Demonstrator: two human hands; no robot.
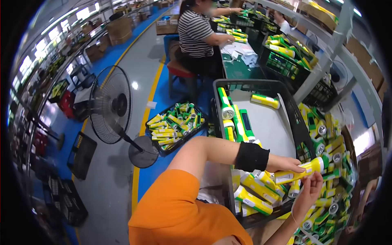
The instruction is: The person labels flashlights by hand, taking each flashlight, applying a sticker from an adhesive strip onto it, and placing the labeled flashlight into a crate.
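A yellow flashlight with a green head (pixel 300 170) is held over a black crate (pixel 300 120), lying nearly level with its head to the right. My left hand (pixel 283 163), below a black wristband, is closed around the flashlight's body. From below, my right hand (pixel 308 192) meets it near the head, with curled fingers and thumb at its side; the exact fingertip contact is partly hidden. Under both hands, more yellow-and-green flashlights (pixel 253 200) lie piled in the crate's near part. Several others stand along its left wall, and one flashlight (pixel 265 101) lies at its far end.
Loose flashlights (pixel 326 204) heap up on the right beside a metal rack post (pixel 326 61). A full basket (pixel 173 124) sits on the floor to the left, near a standing fan (pixel 118 104). Ahead, a co-worker in a striped shirt (pixel 195 34) sits at a green table (pixel 237 70).
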